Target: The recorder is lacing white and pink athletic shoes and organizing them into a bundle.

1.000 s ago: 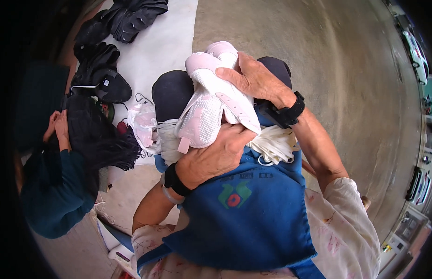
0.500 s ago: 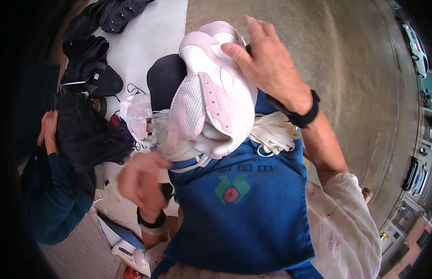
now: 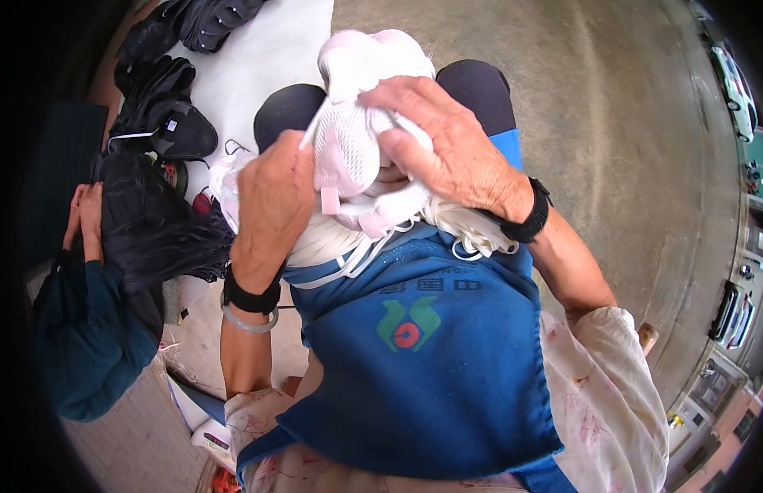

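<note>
White-and-pink mesh sneaker uppers (image 3: 345, 152) lie bunched on my lap, their pink heel tabs pointing toward me. My left hand (image 3: 271, 201) is closed at their left edge, its fingertips partly hidden. From the right, my right hand (image 3: 451, 152) bends over the upper, thumb and fingers gripping around the shoe opening. Beneath them a bundle of flat white laces (image 3: 480, 236) spreads over my blue apron (image 3: 422, 394), with loose strands on both sides.
More white-and-pink uppers (image 3: 225, 177) sit at my left. Beyond them, black shoe parts (image 3: 184, 131) and a black lace bundle (image 3: 172, 246) lie on and beside a white surface (image 3: 266, 49). A co-worker's hands (image 3: 87, 215) are at far left. Parked cars (image 3: 733, 90) stand far right.
Both hands have come onto the uppers: the left rose from beside my lap, the right lowered from above. The uppers have been turned and squeezed narrower.
</note>
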Tool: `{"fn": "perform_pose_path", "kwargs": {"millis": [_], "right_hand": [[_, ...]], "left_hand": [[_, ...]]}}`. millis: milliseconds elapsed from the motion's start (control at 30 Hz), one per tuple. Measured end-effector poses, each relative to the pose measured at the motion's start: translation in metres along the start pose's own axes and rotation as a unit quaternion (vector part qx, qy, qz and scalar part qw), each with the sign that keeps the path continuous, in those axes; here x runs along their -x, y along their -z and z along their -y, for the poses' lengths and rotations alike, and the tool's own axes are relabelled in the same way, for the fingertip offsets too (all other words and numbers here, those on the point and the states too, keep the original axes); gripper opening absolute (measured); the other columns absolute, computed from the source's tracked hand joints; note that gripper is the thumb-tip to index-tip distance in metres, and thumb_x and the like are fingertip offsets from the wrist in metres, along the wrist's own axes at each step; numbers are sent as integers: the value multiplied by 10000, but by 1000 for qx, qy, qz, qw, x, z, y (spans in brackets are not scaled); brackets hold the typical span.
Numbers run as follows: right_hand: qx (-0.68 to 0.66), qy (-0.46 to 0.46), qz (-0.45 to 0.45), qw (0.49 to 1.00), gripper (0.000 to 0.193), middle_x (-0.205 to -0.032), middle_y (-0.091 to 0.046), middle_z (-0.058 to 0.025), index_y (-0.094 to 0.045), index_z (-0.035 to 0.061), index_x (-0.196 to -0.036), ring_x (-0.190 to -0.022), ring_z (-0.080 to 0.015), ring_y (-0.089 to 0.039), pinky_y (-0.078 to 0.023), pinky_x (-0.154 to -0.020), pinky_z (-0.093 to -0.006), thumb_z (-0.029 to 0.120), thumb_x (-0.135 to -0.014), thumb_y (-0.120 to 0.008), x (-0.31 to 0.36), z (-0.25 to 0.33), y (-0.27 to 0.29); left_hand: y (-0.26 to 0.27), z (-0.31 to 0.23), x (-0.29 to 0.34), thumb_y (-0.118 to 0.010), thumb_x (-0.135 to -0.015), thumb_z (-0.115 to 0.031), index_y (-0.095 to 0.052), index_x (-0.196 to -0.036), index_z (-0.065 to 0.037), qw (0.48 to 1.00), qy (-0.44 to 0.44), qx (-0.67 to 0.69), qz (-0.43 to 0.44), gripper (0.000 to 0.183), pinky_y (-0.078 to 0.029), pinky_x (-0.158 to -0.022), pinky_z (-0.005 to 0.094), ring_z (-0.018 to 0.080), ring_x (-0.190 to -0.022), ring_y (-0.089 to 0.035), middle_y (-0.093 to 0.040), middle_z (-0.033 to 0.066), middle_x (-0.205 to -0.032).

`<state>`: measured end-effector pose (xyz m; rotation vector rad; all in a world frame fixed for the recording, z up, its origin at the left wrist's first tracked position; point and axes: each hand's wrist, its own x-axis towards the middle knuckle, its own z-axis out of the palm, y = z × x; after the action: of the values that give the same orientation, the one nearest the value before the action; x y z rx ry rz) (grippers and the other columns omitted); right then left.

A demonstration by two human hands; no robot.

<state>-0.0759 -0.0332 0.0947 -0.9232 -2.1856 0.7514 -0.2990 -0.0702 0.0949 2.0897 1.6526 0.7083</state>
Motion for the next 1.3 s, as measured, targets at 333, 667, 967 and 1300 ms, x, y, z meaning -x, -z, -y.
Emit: {"fn": "perform_pose_path", "kwargs": {"millis": [333,667,967,1300], "right_hand": [[-1,-31,-86,996,515,-1283,-442,-217,-495,19,-1253,-1187,-358,-460,-370,-1016,-401,299,-836,-606,19,0,-7],[86,-35,-123,988,358,-1091,-555,-207,-581,-49,-1121,-911,-318,-618,-518,-779,-350,163,-841,-649,26,21,-3],[181,-8,-178,967,259,-940,-578,-115,-594,-6,-1020,-851,-275,-602,-533,-651,-352,123,-801,-643,2,41,-12],[85,-20,-186,979,387,-1120,-526,-217,-568,-28,-1143,-986,-334,-568,-497,-823,-364,115,-797,-670,41,18,-11]], "left_hand": [[-10,-28,-1,-545,-867,-78,-575,-953,-2,994,57,33,-85,119,-477,-627,395,320,-708,-623,-626,170,-786],[-1,-22,9,-666,-758,-85,-450,-1337,-37,987,-126,104,-3,619,-401,-1001,376,361,-1263,-432,-364,254,-1397],[-16,-20,7,-465,-960,-128,-473,-1289,66,894,114,431,-46,382,-419,-975,344,265,-1224,-482,-482,212,-1325],[-34,-38,3,-695,-763,-75,-568,-1230,-35,975,-193,72,-77,485,-399,-1002,449,400,-1214,-440,-457,198,-1334]]}}
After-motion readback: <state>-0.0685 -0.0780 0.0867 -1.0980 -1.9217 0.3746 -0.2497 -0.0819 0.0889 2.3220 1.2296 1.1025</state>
